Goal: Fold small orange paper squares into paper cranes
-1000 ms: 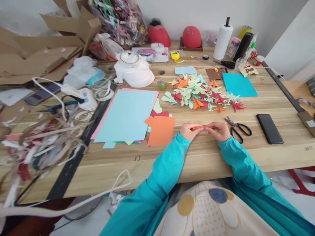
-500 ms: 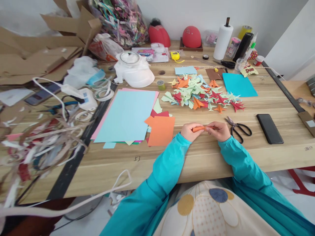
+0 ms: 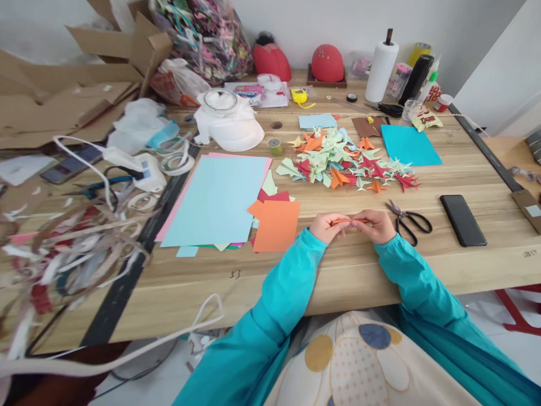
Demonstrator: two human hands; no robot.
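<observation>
A narrow folded orange paper [image 3: 339,221] is pinched between the two hands near the front edge of the desk [image 3: 359,276]; whether it touches the wood is hard to tell. Its long axis runs left to right, so the left hand [image 3: 326,226] grips its left end and the right hand [image 3: 377,226] its right end, fingers closed, neither nearer than the other. Just to the right of the folded orange paper lie black-handled scissors [image 3: 400,214], and farther right a dark phone [image 3: 463,220]. To its left is a flat orange sheet [image 3: 276,228], with a larger pale blue sheet [image 3: 215,197] beyond that. Behind it spreads a pile of folded paper shapes [image 3: 329,155], and behind and rightward a turquoise sheet [image 3: 411,145].
</observation>
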